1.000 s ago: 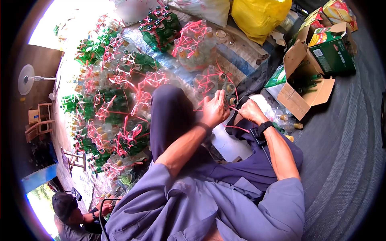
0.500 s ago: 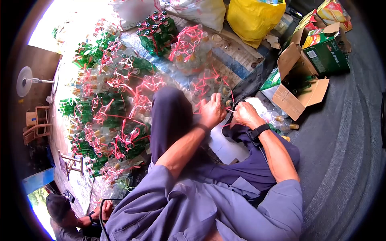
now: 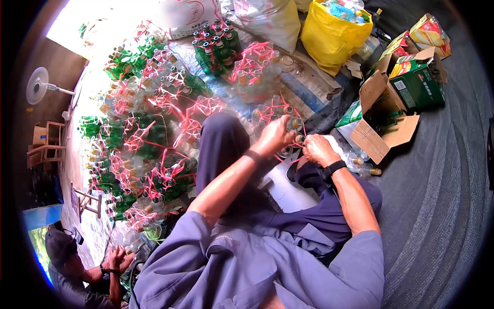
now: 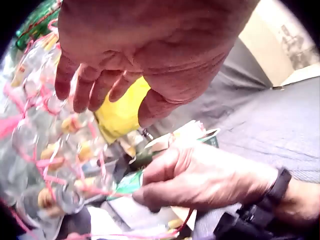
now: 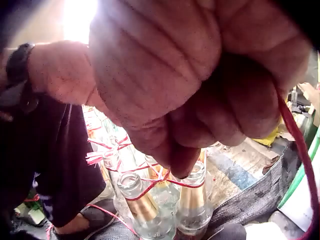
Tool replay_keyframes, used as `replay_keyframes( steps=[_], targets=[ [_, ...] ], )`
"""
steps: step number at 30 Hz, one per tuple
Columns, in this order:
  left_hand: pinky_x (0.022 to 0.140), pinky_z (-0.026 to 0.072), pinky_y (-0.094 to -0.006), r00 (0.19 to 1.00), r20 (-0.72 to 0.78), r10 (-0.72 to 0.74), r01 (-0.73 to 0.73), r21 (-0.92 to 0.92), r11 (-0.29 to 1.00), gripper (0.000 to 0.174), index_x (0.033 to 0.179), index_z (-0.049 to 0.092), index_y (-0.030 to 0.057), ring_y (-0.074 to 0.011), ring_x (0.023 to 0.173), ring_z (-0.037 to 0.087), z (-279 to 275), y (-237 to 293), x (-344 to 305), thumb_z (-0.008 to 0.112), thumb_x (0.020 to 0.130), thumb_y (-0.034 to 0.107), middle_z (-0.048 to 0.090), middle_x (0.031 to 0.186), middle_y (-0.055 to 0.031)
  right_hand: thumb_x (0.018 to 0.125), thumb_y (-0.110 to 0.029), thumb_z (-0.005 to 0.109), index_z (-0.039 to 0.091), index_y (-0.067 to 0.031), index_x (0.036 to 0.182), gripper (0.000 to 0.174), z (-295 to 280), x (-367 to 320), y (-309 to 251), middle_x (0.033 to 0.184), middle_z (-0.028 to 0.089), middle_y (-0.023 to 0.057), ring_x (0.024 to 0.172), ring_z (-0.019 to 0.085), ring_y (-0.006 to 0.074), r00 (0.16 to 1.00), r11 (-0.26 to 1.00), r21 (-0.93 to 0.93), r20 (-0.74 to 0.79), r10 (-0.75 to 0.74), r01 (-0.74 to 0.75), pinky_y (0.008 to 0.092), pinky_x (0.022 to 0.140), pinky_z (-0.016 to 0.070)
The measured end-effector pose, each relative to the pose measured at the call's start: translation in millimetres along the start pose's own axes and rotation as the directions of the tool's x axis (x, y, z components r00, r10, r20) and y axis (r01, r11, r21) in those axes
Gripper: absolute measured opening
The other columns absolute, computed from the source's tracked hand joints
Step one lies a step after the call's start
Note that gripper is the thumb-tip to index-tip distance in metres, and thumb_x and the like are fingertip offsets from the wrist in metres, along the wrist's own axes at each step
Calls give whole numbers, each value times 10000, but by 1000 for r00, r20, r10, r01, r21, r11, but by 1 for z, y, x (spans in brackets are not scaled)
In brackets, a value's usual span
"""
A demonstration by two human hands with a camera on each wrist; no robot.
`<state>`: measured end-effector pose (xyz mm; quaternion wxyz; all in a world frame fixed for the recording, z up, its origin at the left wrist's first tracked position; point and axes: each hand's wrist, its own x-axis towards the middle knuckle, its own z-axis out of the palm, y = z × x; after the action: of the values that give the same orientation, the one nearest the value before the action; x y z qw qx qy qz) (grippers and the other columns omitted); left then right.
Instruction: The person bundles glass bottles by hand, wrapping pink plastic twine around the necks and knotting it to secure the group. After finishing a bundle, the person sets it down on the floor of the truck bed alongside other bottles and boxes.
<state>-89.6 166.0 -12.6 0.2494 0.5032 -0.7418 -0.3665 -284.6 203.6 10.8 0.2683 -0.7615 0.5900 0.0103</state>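
A cluster of clear glass bottles (image 3: 268, 110) with gold-coloured neck labels stands in front of me, bound by pink string. My left hand (image 3: 276, 137) is over the near bottles; in the left wrist view its fingers (image 4: 89, 90) hang loosely extended, holding nothing. Beside it, to the right, my right hand (image 3: 320, 150) pinches the pink string (image 4: 107, 192), which runs taut to a bottle neck. From the curled right fingers (image 5: 250, 107) another length of the string (image 5: 298, 145) trails down. Between the bottle necks, string crosses in a knot (image 5: 161, 176).
Tied bundles of green and clear bottles (image 3: 146, 131) fill the left. Loose bottles (image 3: 366, 167) lie right of my hand, near an open cardboard box (image 3: 370, 139). A yellow bag (image 3: 329, 44) and white sacks (image 3: 267, 20) stand behind. Another person (image 3: 77, 273) sits lower left.
My right hand has drawn in towards the bottles, while the left has lifted from the string and opened over the necks. The head view has shifted, showing more of the yellow bag.
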Motion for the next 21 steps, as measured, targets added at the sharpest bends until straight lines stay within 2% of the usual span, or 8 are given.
replay_keyframes(
  steps=[2, 6, 7, 11, 12, 13, 16, 21],
  targets=[
    [834, 548, -411, 997, 76, 12, -5, -101, 995, 447, 1185, 618, -27, -355, 955, 695, -34, 10, 14, 681, 834, 241, 683, 1034, -263, 742, -94, 573, 677, 38, 773, 171, -2, 1, -1, 816, 656, 288, 818, 656, 456, 999, 999, -18, -34, -37, 36, 530, 758, 525],
    [720, 559, -393, 979, 56, 195, -200, 111, 974, 275, 1013, 665, -3, -323, 817, 712, -98, 34, 25, 672, 865, 229, 711, 901, -191, 715, -84, 570, 672, 51, 763, 176, -11, 2, -8, 806, 646, 297, 809, 649, 463, 994, 996, -5, -56, -89, 89, 535, 749, 520],
    [704, 554, -399, 985, 53, 167, -172, 107, 979, 259, 998, 668, 5, -328, 806, 710, -111, 41, 24, 668, 865, 227, 703, 874, -189, 715, -84, 570, 672, 51, 763, 176, -9, 4, -9, 806, 646, 297, 809, 649, 463, 994, 995, -7, -58, -96, 95, 535, 749, 520],
    [707, 545, -427, 981, -38, 192, -188, 87, 978, 242, 1017, 682, 29, -340, 790, 707, -115, 8, 22, 649, 858, 209, 686, 849, -210, 701, -99, 576, 674, 49, 714, 178, -6, 10, -17, 788, 646, 300, 807, 655, 452, 994, 993, -87, -62, -88, 82, 534, 772, 522],
    [724, 546, -436, 994, 26, 102, -104, 137, 985, 248, 1029, 686, 36, -364, 803, 698, -114, -1, 22, 639, 856, 209, 687, 848, -211, 701, -102, 578, 676, 46, 715, 177, -4, 11, -18, 787, 648, 295, 808, 656, 449, 993, 991, -94, -59, -104, 98, 530, 773, 524],
    [723, 543, -449, 998, -27, 53, -45, 257, 965, 225, 989, 686, 44, -381, 817, 682, -106, -8, 19, 646, 849, 216, 685, 855, -209, 700, -105, 580, 678, 42, 715, 177, -3, 12, -18, 786, 650, 291, 809, 657, 447, 991, 988, -102, -56, -121, 115, 527, 774, 526],
    [699, 536, -467, 978, -11, 207, -196, 278, 940, 185, 924, 681, 60, -378, 789, 673, -105, -6, 14, 659, 840, 223, 680, 820, -196, 696, -113, 588, 698, 20, 724, 175, -6, 11, -24, 802, 663, 277, 827, 665, 435, 994, 987, -130, -33, -100, 95, 516, 788, 531],
    [687, 543, -491, 985, 4, 171, -162, 337, 927, 177, 883, 659, 49, -404, 754, 666, -103, -17, 9, 633, 830, 215, 665, 764, -208, 695, -142, 591, 702, -19, 712, 166, -7, 13, -23, 787, 663, 267, 810, 663, 440, 993, 983, -149, -30, -115, 110, 526, 770, 531]
  ],
)
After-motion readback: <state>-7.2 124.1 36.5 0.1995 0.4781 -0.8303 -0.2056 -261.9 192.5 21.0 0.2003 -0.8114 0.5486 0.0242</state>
